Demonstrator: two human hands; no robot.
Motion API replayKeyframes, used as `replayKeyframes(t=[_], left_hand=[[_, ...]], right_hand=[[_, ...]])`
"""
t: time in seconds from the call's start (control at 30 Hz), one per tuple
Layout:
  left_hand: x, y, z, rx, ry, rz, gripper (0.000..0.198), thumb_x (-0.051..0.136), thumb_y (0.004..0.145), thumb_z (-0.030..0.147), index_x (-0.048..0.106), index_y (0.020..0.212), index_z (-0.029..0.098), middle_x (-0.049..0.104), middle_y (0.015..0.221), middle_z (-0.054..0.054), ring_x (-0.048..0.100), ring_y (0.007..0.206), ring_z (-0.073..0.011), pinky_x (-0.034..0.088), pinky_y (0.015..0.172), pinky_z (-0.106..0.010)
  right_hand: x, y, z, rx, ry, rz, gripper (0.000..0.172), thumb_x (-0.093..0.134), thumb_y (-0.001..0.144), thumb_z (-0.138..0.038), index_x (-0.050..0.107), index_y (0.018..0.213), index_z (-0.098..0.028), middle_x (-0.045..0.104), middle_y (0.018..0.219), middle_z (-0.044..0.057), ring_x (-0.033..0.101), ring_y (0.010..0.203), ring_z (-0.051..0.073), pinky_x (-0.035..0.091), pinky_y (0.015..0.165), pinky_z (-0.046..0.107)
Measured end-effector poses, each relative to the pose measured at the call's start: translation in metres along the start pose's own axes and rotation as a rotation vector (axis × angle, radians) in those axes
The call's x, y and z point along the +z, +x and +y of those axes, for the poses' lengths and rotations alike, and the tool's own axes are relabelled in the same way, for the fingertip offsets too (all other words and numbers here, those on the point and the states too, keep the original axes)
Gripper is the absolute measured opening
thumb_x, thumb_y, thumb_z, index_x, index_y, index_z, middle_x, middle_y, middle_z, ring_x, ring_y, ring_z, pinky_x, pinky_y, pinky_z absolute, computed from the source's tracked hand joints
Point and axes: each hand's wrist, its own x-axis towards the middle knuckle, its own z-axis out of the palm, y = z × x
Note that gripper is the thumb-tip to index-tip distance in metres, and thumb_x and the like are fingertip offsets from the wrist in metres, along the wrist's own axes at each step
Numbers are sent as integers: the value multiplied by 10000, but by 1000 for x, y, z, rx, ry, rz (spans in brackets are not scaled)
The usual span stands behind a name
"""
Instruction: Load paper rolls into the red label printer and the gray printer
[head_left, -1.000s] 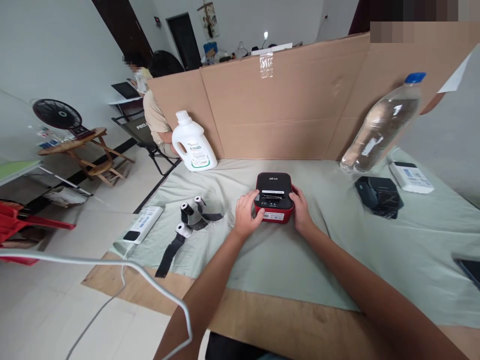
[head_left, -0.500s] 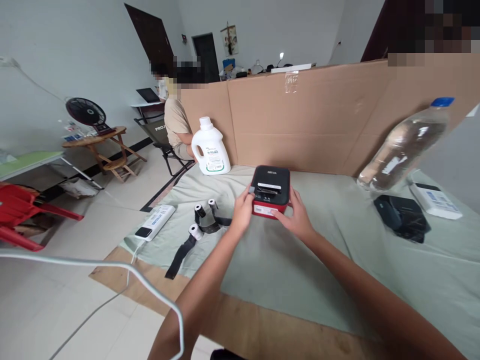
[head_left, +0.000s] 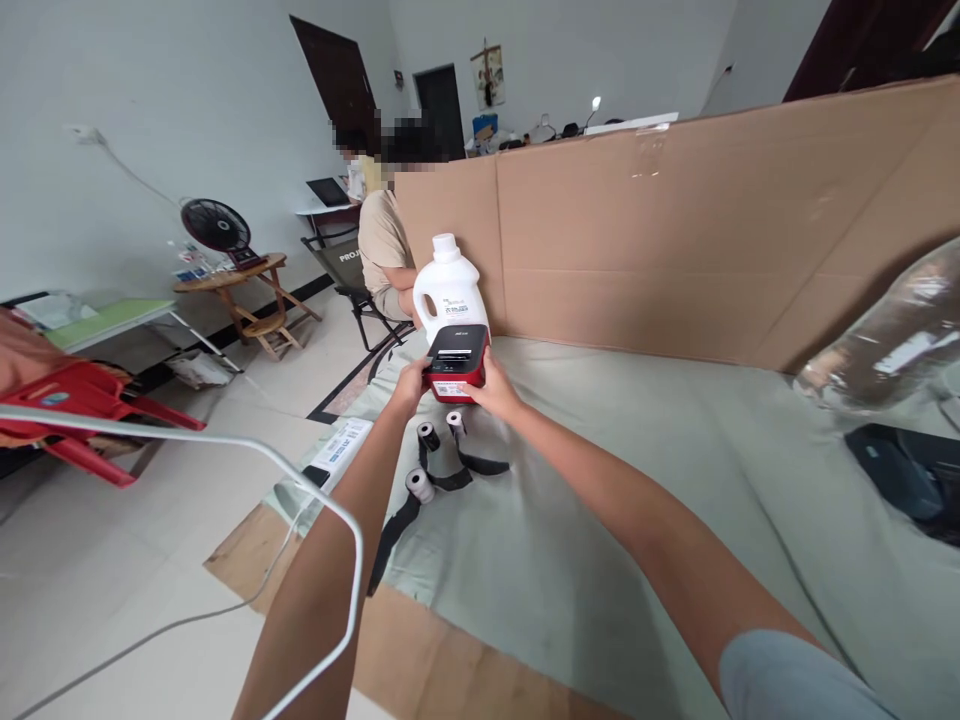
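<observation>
Between both hands is a small black and red label printer (head_left: 459, 352), held level in front of the white jug (head_left: 448, 285) and hiding its lower part. My left hand (head_left: 409, 388) grips the printer's left side, and my right hand (head_left: 496, 390) closes round its right front corner, with the thumb on the front label. Just nearer to me lie several small paper rolls, among them a white roll (head_left: 420, 485) and a dark roll (head_left: 428, 435), with black strips trailing over the green cloth (head_left: 600, 480).
A tall cardboard panel (head_left: 637, 260) stands along the back. On the right are a wrapped large bottle (head_left: 892, 335) and a black bagged object (head_left: 911, 480). A white power strip (head_left: 341, 455) lies left. A white cable (head_left: 262, 455) crosses the foreground. Behind, a person (head_left: 386, 240) sits.
Both hands have carried the label printer leftwards across the cloth, from the middle to in front of the white jug. My view has turned a little to the right-hand side's loss, shifting leftwards.
</observation>
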Motion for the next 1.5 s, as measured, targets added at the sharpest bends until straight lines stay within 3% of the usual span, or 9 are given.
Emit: replayKeyframes(t=[0.27,0.4,0.53,0.7,0.9,1.07,1.27,1.4,1.5], left_hand=[[-6,16,-8,-23,155,68,241,557,826,247,683,990,122,715,843,-75,687,819,-203,565,805,-316],[-11,-7,4,72,285,165,273,583,867,321,677,1070,165,731,1154,-113,601,1219,-292,478,1056,-411],[-25,-59,9,391,700,205,344,581,889,411,670,1144,197,671,1329,-118,548,1315,-314,380,1141,-435],[-25,-103,5,465,1201,-88,290,642,839,534,742,972,297,792,1016,-40,668,1117,-332,300,1155,-486],[0,-98,-2,445,1453,-199,278,655,804,444,782,989,280,795,1002,-77,696,1030,-334,337,1098,-473],[4,-104,-7,528,1605,-189,319,571,845,430,797,1010,278,795,992,-103,698,1042,-347,333,1101,-478],[6,-116,-7,517,1630,-155,381,566,878,468,759,1139,268,787,1068,-126,676,1117,-362,300,1134,-518],[12,-131,-2,515,1636,-132,463,569,894,456,683,1289,244,765,1137,-146,655,1166,-369,285,1147,-559],[29,-157,-3,606,1625,-102,405,545,920,373,674,1278,233,720,1266,-143,606,1249,-354,235,1176,-592]], right_hand=[[19,1,6,112,-107,-12,1126,798,707,-414,211,1619,-113,251,1680,171,189,1563,394,192,1280,545],[-16,-22,-9,102,-78,19,1048,798,711,-483,317,1594,-188,339,1644,141,214,1550,417,189,1273,599],[-126,-95,-24,71,-203,191,817,742,761,-567,478,1493,-321,487,1531,112,494,1367,399,370,1151,649],[-308,-220,-40,214,-655,565,776,665,741,-731,636,1364,-270,625,1302,230,660,1032,399,536,767,576],[-426,-309,-49,400,-1040,932,1185,451,620,-1014,618,1421,-156,553,1311,406,421,1398,493,291,1023,704],[-450,-312,-40,839,-900,918,1446,869,327,-820,436,1550,-183,444,1448,424,384,1383,585,284,950,733],[-454,-297,-23,905,-824,806,1520,1007,267,-504,349,1578,-109,420,1432,451,467,1294,576,355,870,595],[-434,-292,-34,953,-924,734,1289,941,542,-510,307,1577,-78,429,1387,429,490,1299,494,374,852,498],[-386,-276,-53,889,-988,632,1154,801,726,-576,212,1602,-108,454,1367,338,524,1262,420,396,861,431]])
